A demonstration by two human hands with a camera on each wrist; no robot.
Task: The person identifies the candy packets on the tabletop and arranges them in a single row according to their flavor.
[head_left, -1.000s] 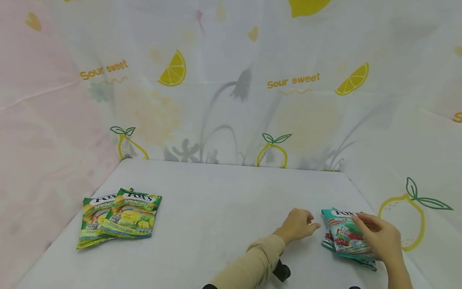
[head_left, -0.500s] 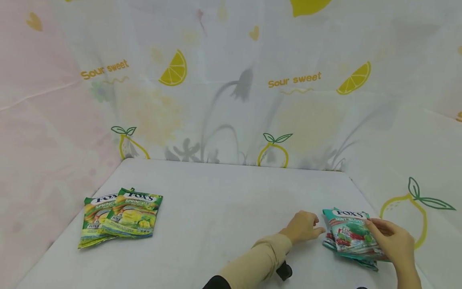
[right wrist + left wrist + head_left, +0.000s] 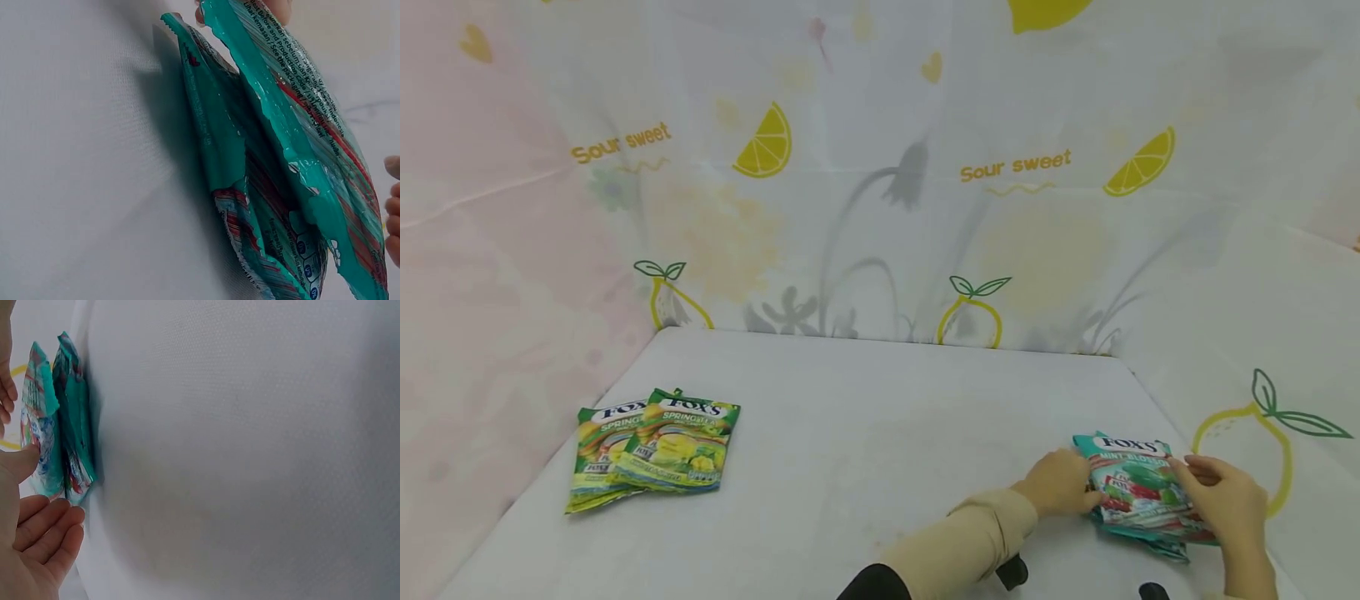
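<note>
While a pale backdrop [image 3: 820,233] printed with lemons and the words "Sour sweet" rises behind the white table [image 3: 865,433], two yellow-green FOX'S packs lie well to the left on it: a tilted rear pack [image 3: 597,454], and a front pack [image 3: 681,446] overlapping its right side, lettered SPRING. After a wide stretch of white surface comes a beige sleeve [image 3: 955,542] with a black band [image 3: 876,583] around it and a small dark object [image 3: 1012,572] below the wrist. From that sleeve the left hand [image 3: 1060,483] reaches to the left end of two stacked teal packs; its thumb touches the face of the upper mint pack [image 3: 1138,483], and its fingers, half extended with a gap between them and the thumb, are just beside that end, though whether they touch it I cannot tell. The lower mint pack [image 3: 1168,548] rests on the table, mostly covered, the two packs parting along one edge in the wrist views. Furthest right, the right hand [image 3: 1232,500] is at the upper pack's right edge, fingers loosely bent and gripping nothing, a narrow gap showing beside the pack in the left wrist view.
</note>
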